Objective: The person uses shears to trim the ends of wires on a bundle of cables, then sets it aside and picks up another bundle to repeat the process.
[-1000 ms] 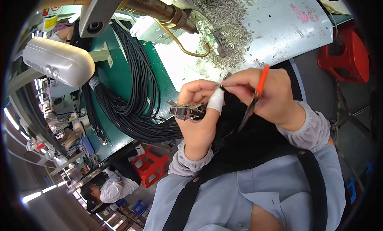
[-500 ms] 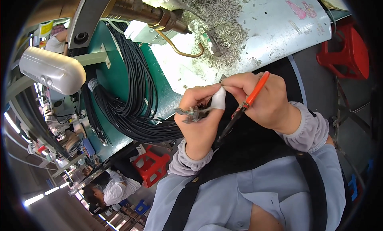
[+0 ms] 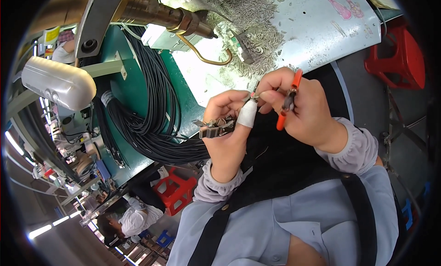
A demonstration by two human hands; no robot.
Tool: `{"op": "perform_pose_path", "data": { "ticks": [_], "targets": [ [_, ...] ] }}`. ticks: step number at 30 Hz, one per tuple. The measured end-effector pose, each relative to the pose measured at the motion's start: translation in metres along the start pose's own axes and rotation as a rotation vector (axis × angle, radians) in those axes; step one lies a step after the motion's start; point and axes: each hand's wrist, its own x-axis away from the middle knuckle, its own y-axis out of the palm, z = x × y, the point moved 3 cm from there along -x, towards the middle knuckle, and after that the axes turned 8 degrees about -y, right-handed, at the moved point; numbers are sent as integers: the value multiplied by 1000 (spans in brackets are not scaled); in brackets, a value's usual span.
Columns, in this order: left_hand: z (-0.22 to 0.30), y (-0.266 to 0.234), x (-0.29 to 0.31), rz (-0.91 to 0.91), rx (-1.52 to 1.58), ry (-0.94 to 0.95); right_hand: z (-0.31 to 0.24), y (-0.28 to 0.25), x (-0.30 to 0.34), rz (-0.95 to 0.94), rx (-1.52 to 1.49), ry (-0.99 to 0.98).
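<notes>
In the head view, the left hand (image 3: 224, 149) is pinching a small part (image 3: 253, 95) at its thumb, which is wearing white tape (image 3: 247, 115); metal pieces (image 3: 211, 129) are jutting left from its palm. The right hand (image 3: 308, 107) is gripping red-handled pliers (image 3: 289, 102), its fingertips closing in beside the part, contact unclear. The part is sitting between both hands, nearer than the pins (image 3: 266, 41), which are lying on the far table (image 3: 333, 41). Black cables (image 3: 144, 103) are lying coiled left.

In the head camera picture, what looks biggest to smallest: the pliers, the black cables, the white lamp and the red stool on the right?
1. Black cables
2. White lamp and right-side red stool: too alike to rank
3. Pliers in the right hand
</notes>
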Motion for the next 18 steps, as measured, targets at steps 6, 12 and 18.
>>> {"op": "perform_pose_path", "data": {
  "ticks": [6, 12, 18],
  "targets": [
    [-6, -8, -1, -63, 249, -255, 3, -6, -5, -153, -21, 22],
    [-3, -10, -5, -86, 243, -199, 0, -16, 6, -315, 326, 79],
    [2, -2, -3, -17, 128, -90, -1, -4, 10, -210, 428, 34]
  ]
}}
